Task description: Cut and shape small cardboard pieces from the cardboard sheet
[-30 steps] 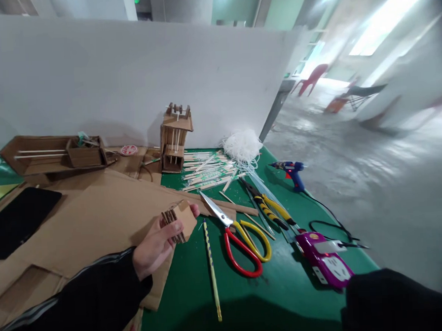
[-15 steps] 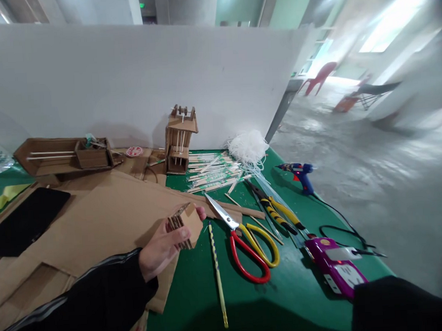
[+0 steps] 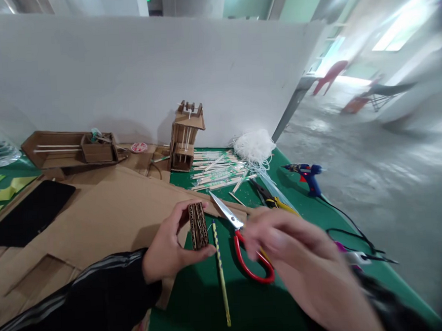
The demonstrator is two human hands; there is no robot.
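A thick stack of cardboard pieces is gripped in my left hand, thumb below and fingers above, its corrugated edges facing me. Blurred by motion, my right hand hovers over the handles of the scissors; whether its fingers hold anything is unclear. Those scissors lie with one red handle showing and the yellow one mostly hidden. Between my hands a yellow patterned pencil lies on the green table. Pliers with yellow and black grips are partly covered by my right hand.
Cardboard sheets spread over the left side, under a black tablet-like slab. Behind stand a cardboard tower and a cardboard tray. Wrapped sticks, white string and a blue glue gun lie at the back and right.
My right hand has come in from the lower right to above the scissors. My left hand has turned the cardboard stack so its layered edge faces me. The view has shifted slightly.
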